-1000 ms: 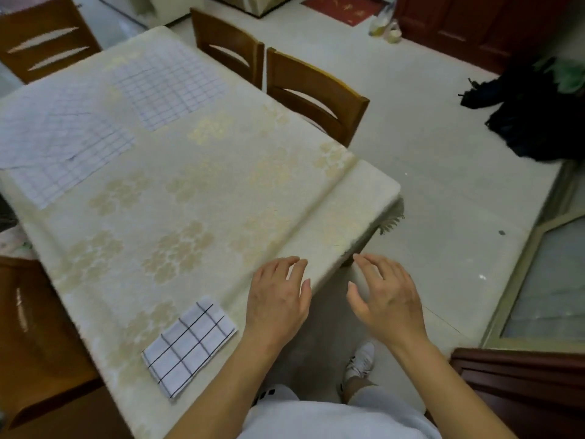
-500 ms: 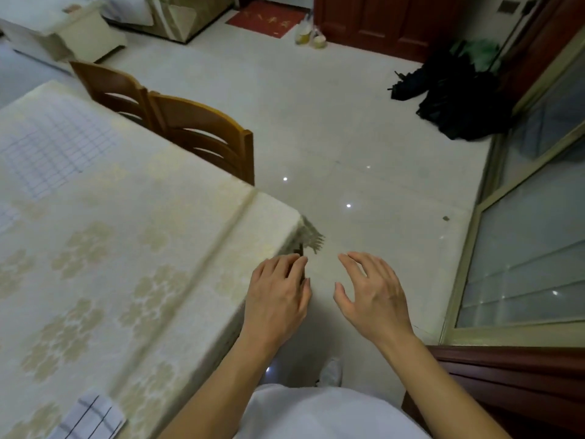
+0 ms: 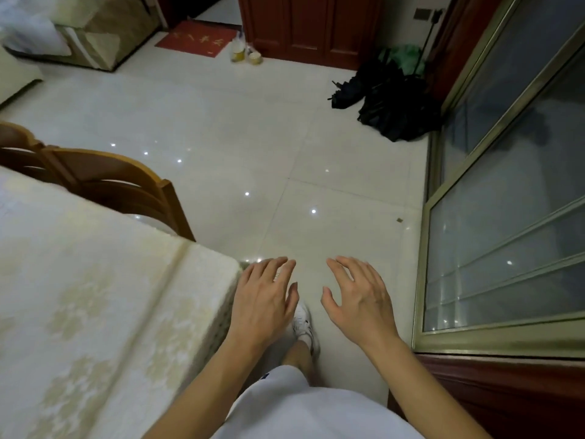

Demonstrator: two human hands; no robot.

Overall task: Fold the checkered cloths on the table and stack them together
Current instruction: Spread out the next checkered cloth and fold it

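Note:
No checkered cloth is in view now. The table (image 3: 95, 296), under a cream flowered tablecloth, fills the lower left, with its corner near my left hand. My left hand (image 3: 264, 301) hovers palm down just past that corner, fingers relaxed and holding nothing. To its right, my right hand (image 3: 359, 301) hangs over the floor with its fingers spread and loose, also empty.
A wooden chair (image 3: 104, 185) is tucked against the table's far side. A sliding glass door (image 3: 506, 217) runs along the right. Dark umbrellas (image 3: 392, 103) lie on the tiled floor by a red wooden door (image 3: 310, 26). My white shoe (image 3: 302, 324) shows below my hands.
The view has swung right, away from the table: the flat checkered cloths and the small folded one have left the frame. Both hands stayed empty and now sit past the table corner.

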